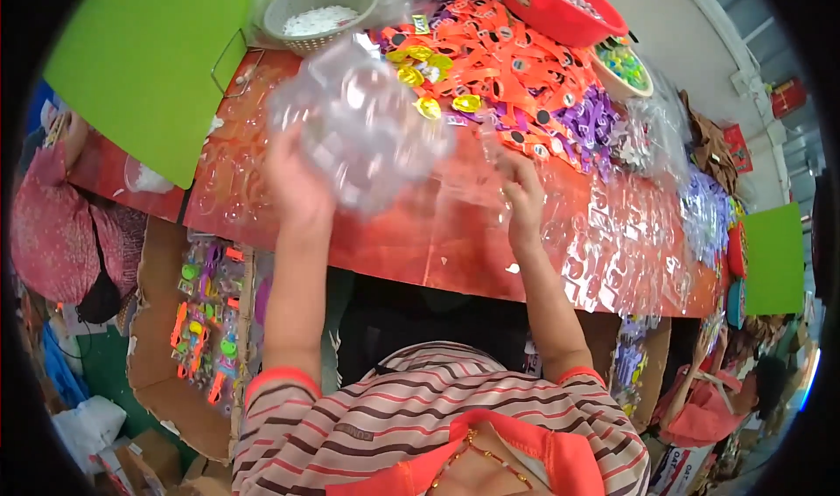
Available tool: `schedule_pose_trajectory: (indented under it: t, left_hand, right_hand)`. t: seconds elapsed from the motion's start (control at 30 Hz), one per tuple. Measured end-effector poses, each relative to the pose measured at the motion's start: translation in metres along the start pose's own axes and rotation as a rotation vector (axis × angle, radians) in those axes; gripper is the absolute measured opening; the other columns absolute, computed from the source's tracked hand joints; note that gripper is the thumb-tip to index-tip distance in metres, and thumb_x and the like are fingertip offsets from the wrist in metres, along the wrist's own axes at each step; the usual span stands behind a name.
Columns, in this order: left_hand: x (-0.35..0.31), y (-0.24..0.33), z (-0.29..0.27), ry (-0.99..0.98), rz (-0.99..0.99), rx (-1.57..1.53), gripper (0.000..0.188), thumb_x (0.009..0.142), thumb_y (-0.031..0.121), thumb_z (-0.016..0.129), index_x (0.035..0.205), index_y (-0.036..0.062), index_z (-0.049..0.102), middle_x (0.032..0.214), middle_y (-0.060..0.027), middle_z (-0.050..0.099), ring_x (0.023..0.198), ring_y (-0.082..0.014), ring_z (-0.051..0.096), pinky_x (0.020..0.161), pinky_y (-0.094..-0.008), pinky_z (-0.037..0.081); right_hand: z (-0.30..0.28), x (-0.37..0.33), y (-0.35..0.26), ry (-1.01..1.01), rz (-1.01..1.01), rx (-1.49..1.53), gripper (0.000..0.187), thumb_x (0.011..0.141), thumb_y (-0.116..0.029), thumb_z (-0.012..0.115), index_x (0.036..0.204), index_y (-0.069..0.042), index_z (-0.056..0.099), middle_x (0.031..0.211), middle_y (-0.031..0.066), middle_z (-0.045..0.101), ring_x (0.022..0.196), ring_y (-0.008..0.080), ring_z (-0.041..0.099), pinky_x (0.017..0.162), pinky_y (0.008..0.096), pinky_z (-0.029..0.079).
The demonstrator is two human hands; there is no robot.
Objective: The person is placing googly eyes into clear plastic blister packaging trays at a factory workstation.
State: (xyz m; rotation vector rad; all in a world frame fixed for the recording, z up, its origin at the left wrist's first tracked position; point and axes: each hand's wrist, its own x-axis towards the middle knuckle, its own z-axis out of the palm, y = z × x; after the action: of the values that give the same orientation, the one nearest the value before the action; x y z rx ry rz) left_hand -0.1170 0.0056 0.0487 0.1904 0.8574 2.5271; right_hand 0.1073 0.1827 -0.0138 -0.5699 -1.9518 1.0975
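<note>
My left hand (296, 177) grips a stack of clear moulded plastic blister trays (372, 137), lifted above the red table and smeared by motion. To its right, my right hand (523, 197) has its fingers bent round the edge of a thin clear plastic blister tray (468, 179), which is hard to see against the red surface. Beyond both hands lies a heap of orange plastic straps (516, 54) with dark round spots. Purple straps (588, 129) and shiny yellow pieces (411, 74) lie along the heap's near side.
Rows of clear blister trays (617, 242) cover the table's right side; more (232, 164) lie at left. A grey basket (278, 15), red basin (604, 25) and bowl (643, 85) stand behind. Green panels (144, 67) flank the table. A carton (149, 356) of packed toys stands below left.
</note>
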Motion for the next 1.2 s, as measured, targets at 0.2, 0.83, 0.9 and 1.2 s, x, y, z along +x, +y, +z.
schedule_pose_trajectory:
  t: [0.2, 0.83, 0.9, 1.2]
  left_hand:
    - [0.142, -0.144, 0.03, -0.113, -0.204, 0.131, 0.028, 0.086, 0.02, 0.049, 0.11, 0.0067, 0.051, 0.11, -0.0118, 0.057, 0.098, -0.0267, 0.057, 0.081, -0.0447, 0.047]
    - [-0.107, -0.059, -0.004, -0.41, -0.197, 0.261, 0.062, 0.084, 0.003, 0.054, 0.14, 0.0066, 0.03, 0.132, -0.009, 0.039, 0.113, -0.0162, 0.047, 0.096, -0.0299, 0.039]
    - [-0.116, -0.057, -0.006, -0.456, -0.214, 0.359, 0.062, 0.083, 0.005, 0.055, 0.14, 0.0066, 0.031, 0.129, -0.0074, 0.037, 0.109, -0.0184, 0.048, 0.093, -0.0316, 0.042]
    - [-0.118, -0.06, -0.02, -0.626, -0.002, 0.659, 0.064, 0.08, 0.008, 0.055, 0.14, 0.0058, 0.034, 0.129, -0.0085, 0.038, 0.113, -0.0177, 0.044, 0.095, -0.0309, 0.039]
  right_hand:
    - [-0.007, -0.019, -0.021, 0.139, 0.061, 0.738, 0.051, 0.081, -0.029, 0.046, 0.116, 0.006, 0.056, 0.118, 0.0185, 0.058, 0.106, 0.0303, 0.055, 0.095, 0.0386, 0.036]
    - [0.034, -0.067, -0.062, -0.229, 0.22, 0.513, 0.03, 0.08, -0.009, 0.054, 0.106, 0.002, 0.059, 0.103, 0.0097, 0.06, 0.094, 0.0175, 0.057, 0.082, 0.029, 0.046]
    - [0.037, -0.056, -0.068, -0.207, 0.277, 0.591, 0.021, 0.086, -0.01, 0.053, 0.102, 0.001, 0.06, 0.092, 0.0036, 0.061, 0.084, 0.0102, 0.056, 0.075, 0.0246, 0.045]
    - [0.032, -0.058, -0.082, -0.358, 0.544, 0.885, 0.016, 0.085, -0.015, 0.066, 0.092, -0.001, 0.064, 0.079, 0.004, 0.063, 0.066, 0.0103, 0.058, 0.061, 0.0225, 0.047]
